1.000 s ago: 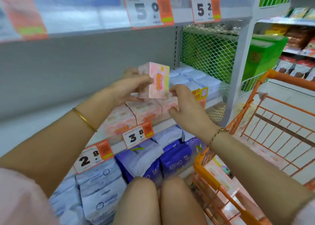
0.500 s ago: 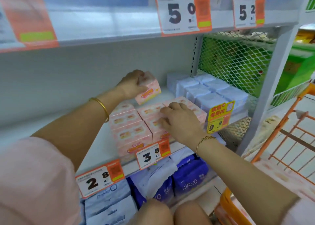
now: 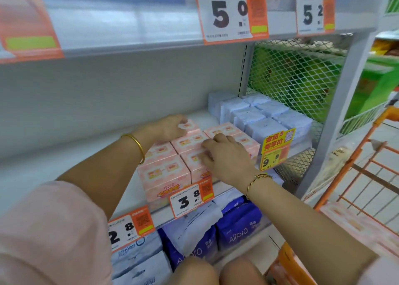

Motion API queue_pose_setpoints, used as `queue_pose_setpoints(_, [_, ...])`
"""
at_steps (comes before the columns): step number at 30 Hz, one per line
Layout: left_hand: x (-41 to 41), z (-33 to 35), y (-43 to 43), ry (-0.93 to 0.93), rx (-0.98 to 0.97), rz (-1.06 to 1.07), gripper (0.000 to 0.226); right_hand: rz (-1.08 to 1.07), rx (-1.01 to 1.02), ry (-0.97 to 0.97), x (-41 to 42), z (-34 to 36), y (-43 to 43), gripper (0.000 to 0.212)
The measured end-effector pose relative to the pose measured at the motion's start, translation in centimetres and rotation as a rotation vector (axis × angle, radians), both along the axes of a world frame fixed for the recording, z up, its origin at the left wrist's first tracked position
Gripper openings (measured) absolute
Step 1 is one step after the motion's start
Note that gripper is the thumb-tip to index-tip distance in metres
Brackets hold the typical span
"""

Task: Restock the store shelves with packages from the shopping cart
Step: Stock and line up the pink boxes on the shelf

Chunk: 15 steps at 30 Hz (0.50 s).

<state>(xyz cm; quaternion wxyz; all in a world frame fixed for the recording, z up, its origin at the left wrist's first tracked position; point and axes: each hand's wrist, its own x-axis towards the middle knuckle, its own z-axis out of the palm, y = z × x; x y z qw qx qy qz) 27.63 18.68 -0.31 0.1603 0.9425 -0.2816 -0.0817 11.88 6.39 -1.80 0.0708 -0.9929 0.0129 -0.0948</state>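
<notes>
The pink package (image 3: 190,126) is sitting at the far end of the left-hand row of pink packages on the middle shelf (image 3: 64,155), at the twelve o'clock edge of the stocked pink block (image 3: 166,170). The left hand (image 3: 170,126) is covering it from the nine o'clock side, fingers curled over its top and thumb against its near face, so it is gripping the package as it settles. Whether the base is fully down on the shelf is hidden by the hand.

At about four o'clock from it, the right hand (image 3: 226,157) is lying across the tops of the neighbouring pink packages. Its fingers (image 3: 207,144) are close together and almost straight, pressing down and not pinching anything; it seems to be steadying the rows.

The step in hand looks like seating one package in line. Next, the left hand needs to let go without nudging the row. Then one hand needs to be reaching toward four o'clock, where the orange shopping cart (image 3: 350,164) is standing, for another package.

Pale blue packs (image 3: 259,118) are filling the shelf at two o'clock, just beside the pink block.
</notes>
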Motion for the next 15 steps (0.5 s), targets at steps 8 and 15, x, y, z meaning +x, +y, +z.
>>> queue_pose_setpoints(8, [-2.3,0.9,-1.0,-0.143,-0.079,0.059,0.04,0.031,0.043,-0.055,-1.3,0.4,-0.7,0.039])
queue_pose_setpoints(15, [-11.8,0.4,-9.0,-0.21,-0.352,-0.279,0.031,-0.161,0.208,-0.149,-11.8,0.7,-9.7,0.03])
